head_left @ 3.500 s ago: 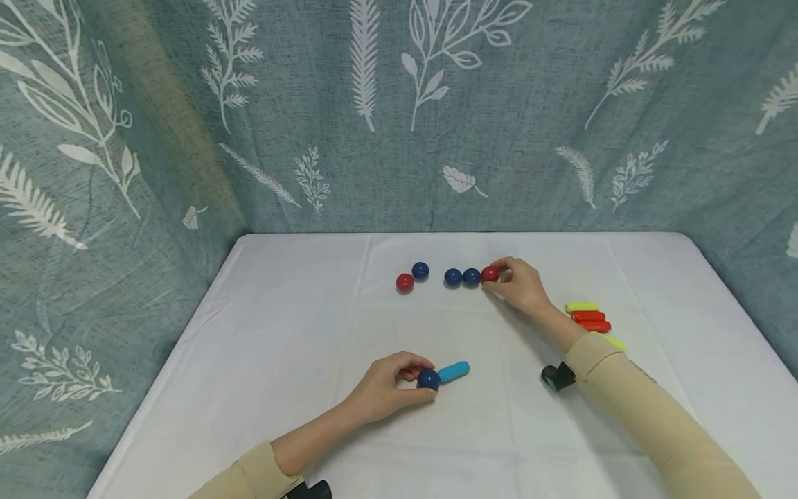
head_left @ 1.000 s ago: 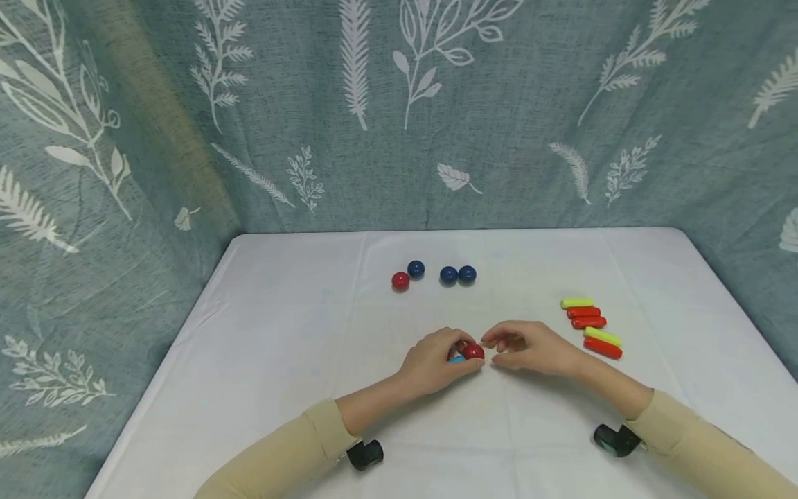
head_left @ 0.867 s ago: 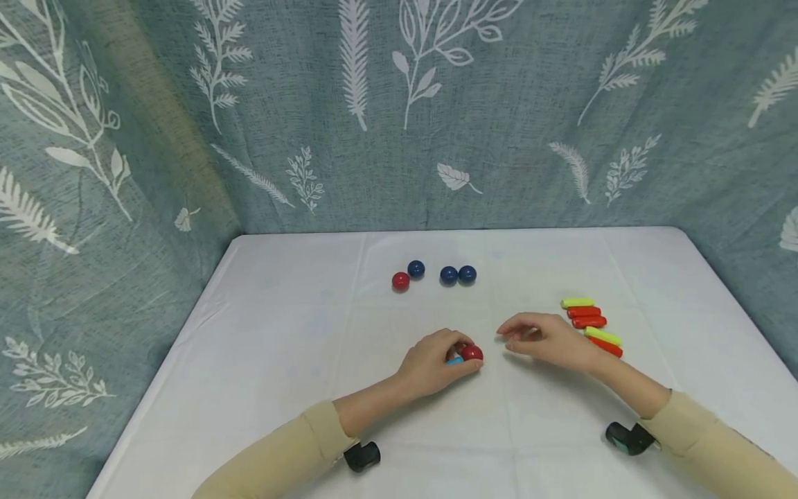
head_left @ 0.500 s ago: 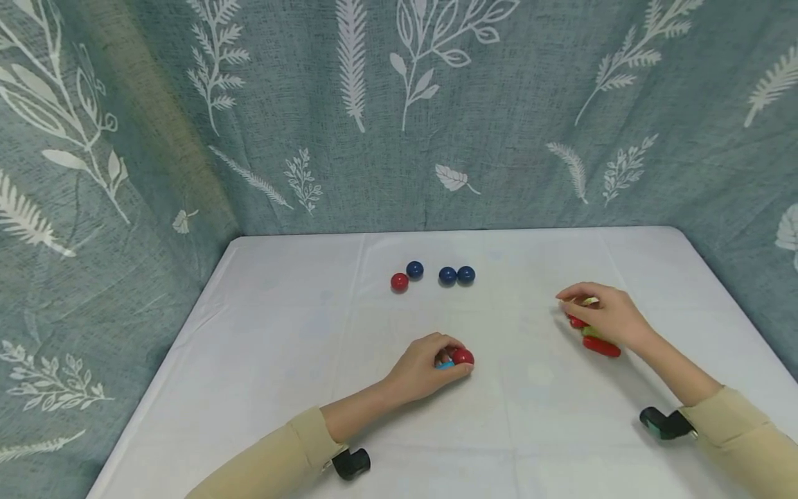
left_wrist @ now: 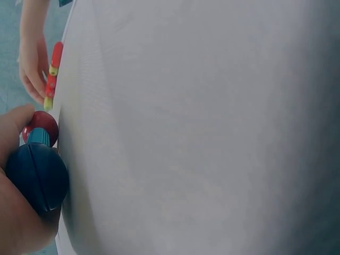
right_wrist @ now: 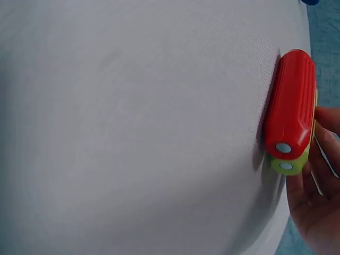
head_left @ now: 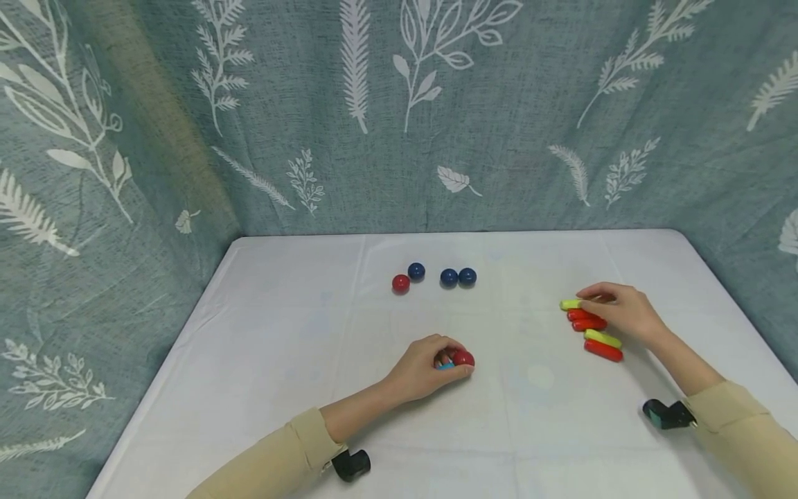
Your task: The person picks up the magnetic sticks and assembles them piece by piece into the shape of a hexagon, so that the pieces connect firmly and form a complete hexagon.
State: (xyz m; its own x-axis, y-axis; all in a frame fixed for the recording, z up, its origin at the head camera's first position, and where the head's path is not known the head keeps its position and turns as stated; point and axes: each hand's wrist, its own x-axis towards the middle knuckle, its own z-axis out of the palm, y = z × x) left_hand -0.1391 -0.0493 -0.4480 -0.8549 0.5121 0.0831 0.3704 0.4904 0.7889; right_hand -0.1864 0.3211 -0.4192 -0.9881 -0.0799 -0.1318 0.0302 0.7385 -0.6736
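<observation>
In the head view my left hand (head_left: 424, 371) grips a small assembly just over the white cloth. A dark blue ball (left_wrist: 37, 178), a short light blue stick (left_wrist: 38, 136) and a red ball (head_left: 464, 357) are joined end to end in it, as the left wrist view shows. On the right, the thumb and fingertips of my right hand (head_left: 626, 315) pinch the farthest yellow-green stick (head_left: 569, 304), whose right part they cover. Red sticks (head_left: 589, 324) lie close beside it. In the right wrist view, the nearest red stick (right_wrist: 289, 106) has a silver disc at its end.
Another yellow-green stick (head_left: 603, 336) lies against the nearest red stick. Toward the back of the white-covered table (head_left: 280, 333) sit a loose red ball (head_left: 401, 283) and dark blue balls (head_left: 449, 278). A patterned green curtain (head_left: 374, 180) hangs behind.
The red ball from the back row is now on the assembly in my left hand. My right hand has left that assembly and moved right to the sticks. My left hand has drawn slightly left.
</observation>
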